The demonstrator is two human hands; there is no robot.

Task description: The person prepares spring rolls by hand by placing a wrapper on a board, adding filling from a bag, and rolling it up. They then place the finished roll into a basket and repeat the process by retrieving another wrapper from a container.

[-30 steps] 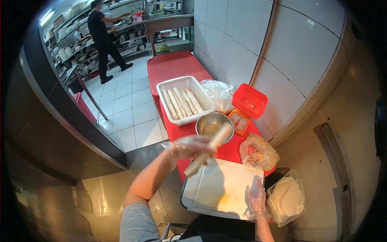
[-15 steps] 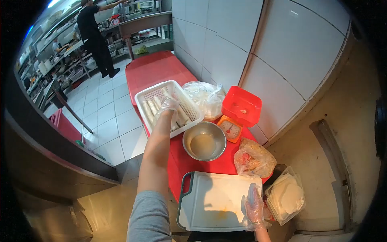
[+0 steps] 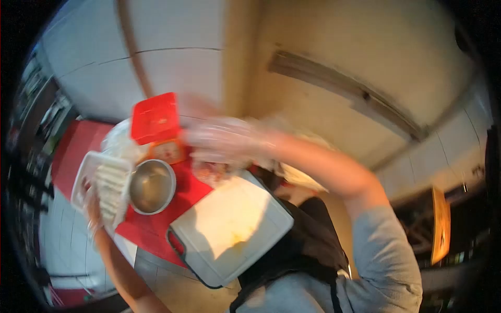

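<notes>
My left hand (image 3: 93,207), in a clear plastic glove, is at the near left side of a white plastic basket (image 3: 124,163). Pale rolls (image 3: 110,190) lie side by side in that basket. Blur hides whether the left fingers grip its rim. My right hand (image 3: 227,140), also gloved, is smeared by motion above a clear bag of food (image 3: 209,175) and just right of a red plastic container (image 3: 155,119). Its fingers cannot be made out. A steel bowl (image 3: 152,187) with liquid stands beside the basket.
A white cutting board (image 3: 229,224) with a yellowish stain lies on the red table (image 3: 148,232). Behind the bowl are an orange scale (image 3: 168,151) and a white plastic bag (image 3: 119,142). Partly covered by my right arm, a pale stack (image 3: 300,177) sits to the right.
The view has swung right. My left hand has gone from over the rolls to the basket's side. My right hand has left the cutting board's right edge and risen over the food bag.
</notes>
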